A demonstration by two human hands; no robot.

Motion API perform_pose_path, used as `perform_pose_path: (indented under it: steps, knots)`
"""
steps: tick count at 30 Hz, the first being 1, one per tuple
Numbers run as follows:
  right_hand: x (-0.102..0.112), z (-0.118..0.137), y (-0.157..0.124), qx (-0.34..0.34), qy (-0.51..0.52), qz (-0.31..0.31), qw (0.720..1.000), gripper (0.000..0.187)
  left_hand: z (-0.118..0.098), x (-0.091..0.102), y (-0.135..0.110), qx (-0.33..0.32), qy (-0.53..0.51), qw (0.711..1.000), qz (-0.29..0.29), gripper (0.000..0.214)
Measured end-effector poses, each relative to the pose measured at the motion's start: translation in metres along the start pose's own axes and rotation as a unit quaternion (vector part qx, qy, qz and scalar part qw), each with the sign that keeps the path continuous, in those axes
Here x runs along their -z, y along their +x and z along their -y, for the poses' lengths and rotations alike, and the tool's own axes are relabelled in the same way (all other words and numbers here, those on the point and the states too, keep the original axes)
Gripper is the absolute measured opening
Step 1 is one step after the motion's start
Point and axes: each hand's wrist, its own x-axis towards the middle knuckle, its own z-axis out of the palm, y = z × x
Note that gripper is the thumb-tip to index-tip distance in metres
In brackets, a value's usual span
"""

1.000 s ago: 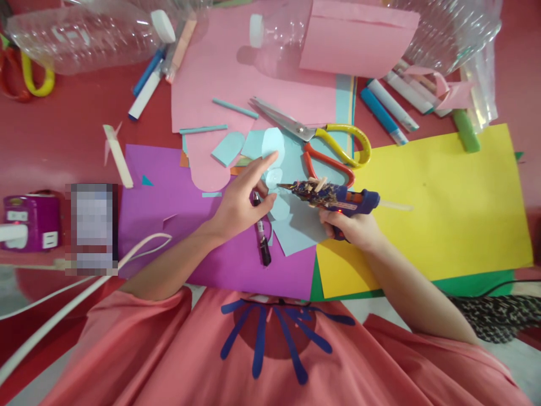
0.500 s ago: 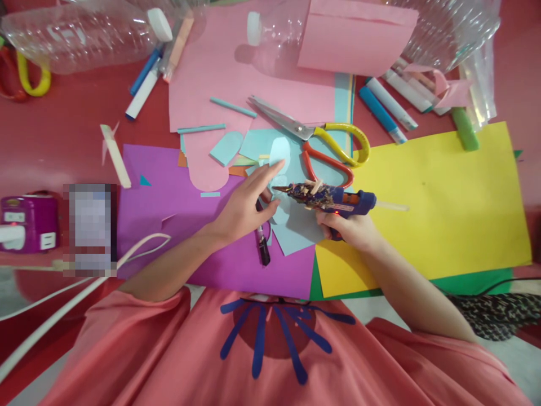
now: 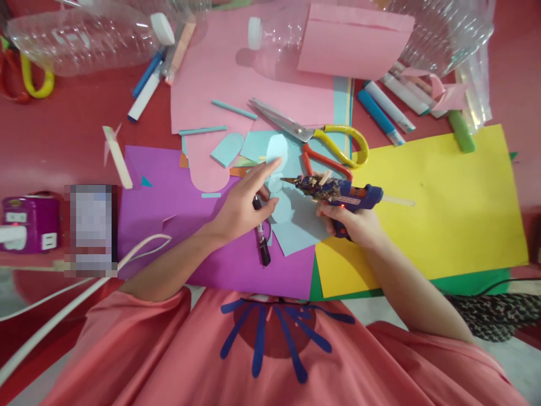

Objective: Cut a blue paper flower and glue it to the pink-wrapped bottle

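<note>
My right hand (image 3: 349, 223) is wrapped round the handle of a blue hot glue gun (image 3: 338, 193). The gun's nozzle, crusted with debris, points left, and a clear glue stick (image 3: 399, 201) juts from its back. My left hand (image 3: 240, 206) steadies a light blue paper cutout (image 3: 276, 146) with rounded lobes, index finger and thumb at its left side. A small round patch in the middle of the cutout lies just left of the nozzle tip. Partly under my left hand is a black pen (image 3: 262, 248). Scissors (image 3: 302, 132) with yellow and red handles lie above the gun.
Purple paper (image 3: 160, 169) and yellow paper (image 3: 448, 208) cover the near table. Pink sheets (image 3: 203, 62), plastic bottles (image 3: 84, 42) and markers (image 3: 380, 115) are farther back. A phone (image 3: 93, 225), a purple power adapter (image 3: 29, 223) and a white cable (image 3: 54, 321) are at the left.
My right hand has drawn the glue gun slightly to the right, its nozzle tip moving off the middle of the cutout. My left hand stays nearly in place.
</note>
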Motion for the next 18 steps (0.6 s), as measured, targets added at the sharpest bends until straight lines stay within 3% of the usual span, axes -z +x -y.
perform_pose_path:
  steps: [5, 8, 11, 14, 18]
  knots:
    - [0.006, -0.002, 0.001, 0.02, 0.001, -0.005, 1.0, 0.023, 0.007, 0.003, 0.001, 0.003, -0.038, 0.999, -0.029, 0.057]
    - [0.02, -0.003, -0.005, 0.042, -0.005, -0.025, 0.999, 0.024, 0.008, 0.003, 0.002, 0.008, -0.041, 0.998, -0.039, 0.057]
    - [0.043, -0.009, -0.017, 0.086, -0.11, -0.094, 0.986, 0.023, 0.007, 0.003, 0.002, 0.015, -0.043, 0.998, -0.045, 0.056]
    - [0.068, -0.018, -0.03, 0.126, -0.27, -0.208, 0.932, 0.03, 0.005, 0.003, 0.002, 0.024, -0.045, 0.998, -0.044, 0.056]
    - [0.096, -0.034, -0.033, 0.141, -0.461, -0.286, 0.828, 0.037, 0.005, 0.003, 0.001, 0.023, -0.044, 0.998, -0.04, 0.057]
